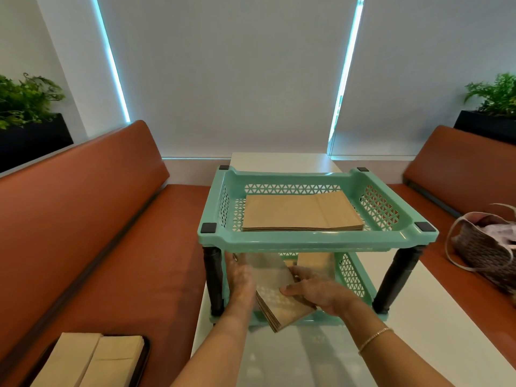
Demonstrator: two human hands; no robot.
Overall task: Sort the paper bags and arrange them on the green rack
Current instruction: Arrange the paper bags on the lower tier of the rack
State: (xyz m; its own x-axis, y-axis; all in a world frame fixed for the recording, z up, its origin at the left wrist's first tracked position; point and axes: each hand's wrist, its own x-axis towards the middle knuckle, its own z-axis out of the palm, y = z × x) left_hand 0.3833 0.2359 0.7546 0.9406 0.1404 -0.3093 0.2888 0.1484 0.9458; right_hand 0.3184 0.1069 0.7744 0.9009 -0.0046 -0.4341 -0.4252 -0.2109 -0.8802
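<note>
Presently, both hands feed a skewed stack of small flat brown paper bags (282,303) into the lower tier of the mint-green perforated plastic two-tier rack (315,237), which stands on the white worktop (435,317). Left hand (242,277), fingers straight, presses flat against the stack's 9 o'clock edge; right hand (312,290) grips it from 3 o'clock, thumb on top. The stack's near corner overhangs the tier's front lip at 6 o'clock. Risks: the rotated stack may catch the black turned leg (214,280) at 9 o'clock, fan apart, or override the second small pile (315,265) at 1 o'clock. Large tan bags (303,212) fill the upper tier; unsorted bags wait on the dark tray (95,361) at 7 o'clock.
</note>
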